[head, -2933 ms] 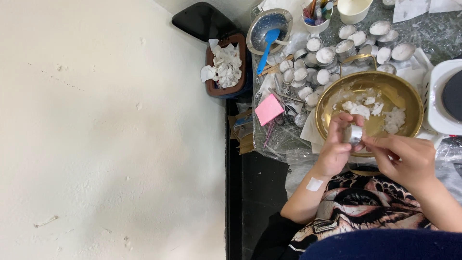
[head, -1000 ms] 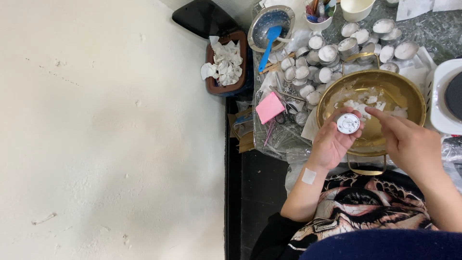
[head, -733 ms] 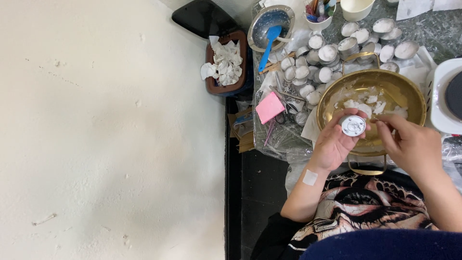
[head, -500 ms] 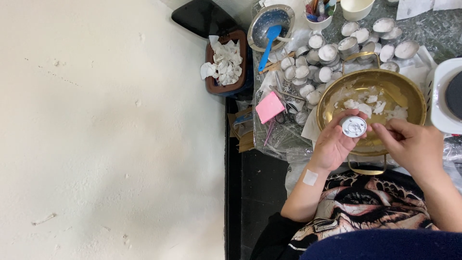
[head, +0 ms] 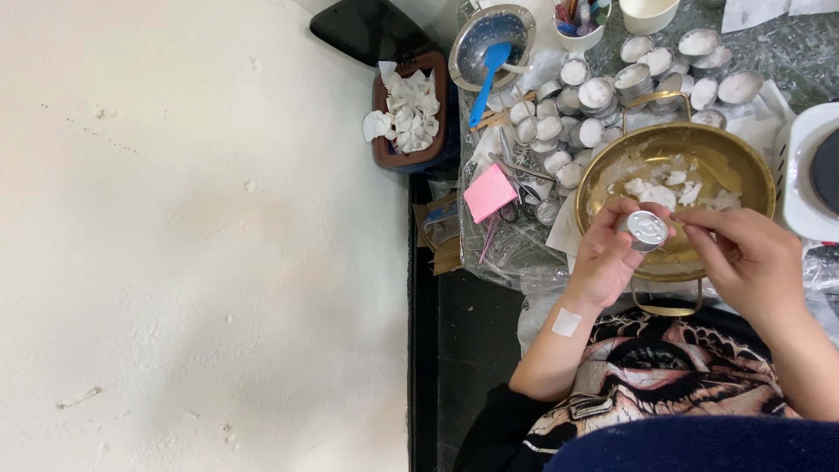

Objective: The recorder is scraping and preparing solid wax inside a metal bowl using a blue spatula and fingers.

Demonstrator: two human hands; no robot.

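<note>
Left hand (head: 607, 253): grasping a small round metal cup (head: 648, 230), fingers wrapped round its side, cup tilted toward the camera.
Right hand (head: 743, 258): fingertips pinched together just beside the cup's rim; whether they hold anything, cannot tell.
Cup location: held above the near rim of the brass bowl (head: 743, 162).
Bowl: white wax chunks (head: 669, 188) inside.
Beyond the bowl: many small cups (head: 594, 92), some with white fill, toward the surface's far edge.
Left of the bowl: pink pad (head: 489, 192).
Far-left edge: brown tray (head: 382, 156) of white scraps.

A pink sticky pad (head: 489, 192) lies near a brown tissue-filled bin (head: 409, 109).
</note>
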